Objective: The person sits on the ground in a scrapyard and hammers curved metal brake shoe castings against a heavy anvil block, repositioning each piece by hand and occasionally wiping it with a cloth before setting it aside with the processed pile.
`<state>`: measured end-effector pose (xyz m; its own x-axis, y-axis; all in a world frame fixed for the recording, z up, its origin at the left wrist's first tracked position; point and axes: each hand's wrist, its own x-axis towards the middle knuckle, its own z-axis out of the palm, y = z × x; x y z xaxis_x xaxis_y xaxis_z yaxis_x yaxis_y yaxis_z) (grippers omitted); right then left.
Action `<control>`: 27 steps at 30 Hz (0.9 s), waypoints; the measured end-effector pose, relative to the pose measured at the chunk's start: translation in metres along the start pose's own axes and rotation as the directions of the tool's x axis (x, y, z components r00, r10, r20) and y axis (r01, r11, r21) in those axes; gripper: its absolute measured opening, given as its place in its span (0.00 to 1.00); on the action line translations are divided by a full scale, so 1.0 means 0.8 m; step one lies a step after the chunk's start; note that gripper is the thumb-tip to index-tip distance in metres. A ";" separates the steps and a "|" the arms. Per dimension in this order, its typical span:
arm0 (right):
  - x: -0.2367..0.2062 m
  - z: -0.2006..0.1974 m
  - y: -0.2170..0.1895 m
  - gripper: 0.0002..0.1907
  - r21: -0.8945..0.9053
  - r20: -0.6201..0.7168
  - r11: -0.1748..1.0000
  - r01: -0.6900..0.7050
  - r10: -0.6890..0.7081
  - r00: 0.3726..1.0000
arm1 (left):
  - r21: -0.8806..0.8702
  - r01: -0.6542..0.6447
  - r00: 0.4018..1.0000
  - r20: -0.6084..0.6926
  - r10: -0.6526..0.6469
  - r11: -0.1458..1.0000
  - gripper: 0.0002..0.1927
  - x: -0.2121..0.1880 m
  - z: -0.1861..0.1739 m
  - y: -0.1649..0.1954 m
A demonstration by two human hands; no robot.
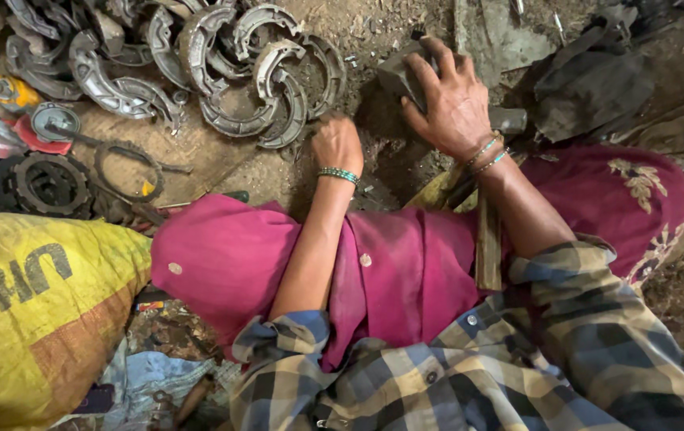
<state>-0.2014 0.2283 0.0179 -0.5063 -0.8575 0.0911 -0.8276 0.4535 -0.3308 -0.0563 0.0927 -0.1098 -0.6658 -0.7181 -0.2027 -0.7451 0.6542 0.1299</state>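
Observation:
My right hand [452,97] grips a dark grey block-shaped metal piece [402,77] on the dirty ground, fingers wrapped over its top. My left hand [337,144] is curled into a fist just left of it, pressed down near a curved brake shoe [284,112]; what it holds, if anything, is hidden. Both wrists wear green bead bangles. My checked sleeves and magenta clothing fill the lower frame.
A heap of several curved metal brake shoes [198,56] lies at the top left. Round clutch plates and rings [43,183] sit at the left. A yellow woven sack [31,303] fills the lower left. Dark rags and scrap [589,80] lie at the top right.

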 end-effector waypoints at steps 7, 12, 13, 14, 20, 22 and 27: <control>0.003 -0.006 0.026 0.32 0.094 -0.013 0.994 -0.048 0.050 0.999 | -0.133 -0.166 0.986 -0.042 0.161 0.977 0.18 -0.028 0.010 0.040; 0.003 -0.017 0.043 0.31 0.203 -0.064 0.978 -0.041 0.055 0.996 | -0.416 -0.299 0.944 0.005 0.331 0.859 0.30 -0.038 0.008 0.063; 0.003 -0.016 0.043 0.31 0.217 -0.069 0.975 -0.039 0.056 0.996 | -0.342 -0.310 0.950 -0.075 0.303 0.887 0.30 -0.035 0.007 0.060; 0.002 -0.015 0.042 0.31 0.205 -0.059 0.977 -0.055 0.069 0.996 | -0.265 -0.313 0.947 -0.156 0.280 0.912 0.29 -0.032 0.007 0.055; -0.001 -0.003 0.021 0.31 0.082 -0.064 0.995 -0.053 0.058 0.996 | -0.143 -0.267 0.963 -0.015 0.268 0.953 0.28 -0.025 0.009 0.033; -0.002 -0.001 0.015 0.32 0.084 -0.067 0.995 -0.053 0.058 0.996 | -0.070 -0.293 0.956 -0.047 0.290 0.954 0.22 -0.028 0.009 0.036; -0.002 -0.001 0.013 0.32 0.060 -0.045 0.996 -0.066 0.068 0.997 | -0.157 -0.235 0.955 0.145 0.257 0.959 0.12 -0.038 0.010 0.042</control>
<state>-0.2094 0.2345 0.0151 -0.5722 -0.8127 0.1104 -0.7766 0.4936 -0.3914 -0.0606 0.1383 -0.1066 -0.8222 -0.4834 -0.3005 -0.5647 0.7588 0.3245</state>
